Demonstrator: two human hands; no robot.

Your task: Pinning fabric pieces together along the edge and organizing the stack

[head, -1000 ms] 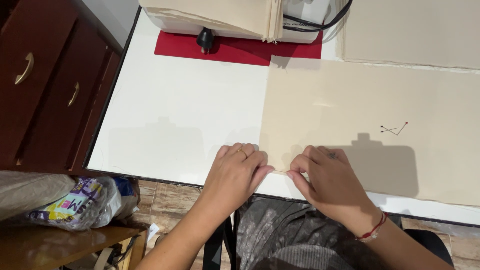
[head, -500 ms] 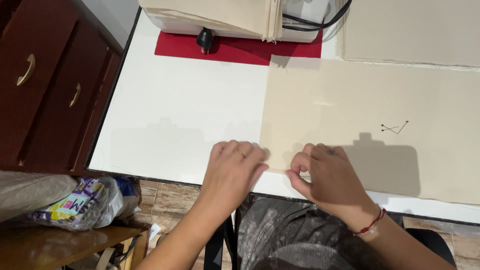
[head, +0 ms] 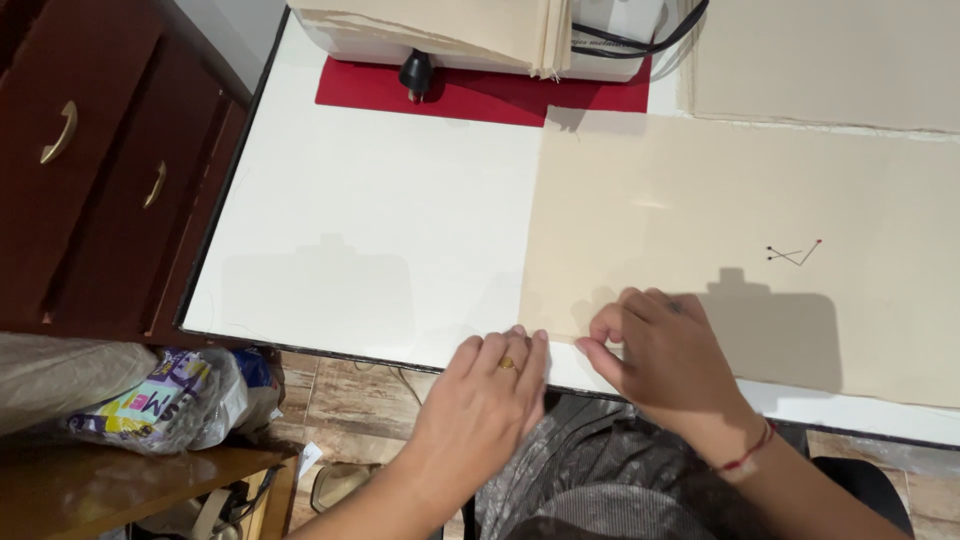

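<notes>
Left hand (head: pixel 487 395) lies flat, fingers together and holding nothing, pressing down at the near edge of the white desk (head: pixel 380 220), just at nine o'clock of the large beige fabric sheet (head: pixel 730 240). That looks like bracing. Right hand (head: pixel 665 360) sits on the sheet's near-left corner, fingers narrowed to a pinch on its edge, seemingly to lift or fold it. Two pins with coloured heads (head: pixel 795 252) lie on the fabric at two o'clock of that hand, well apart.
</notes>
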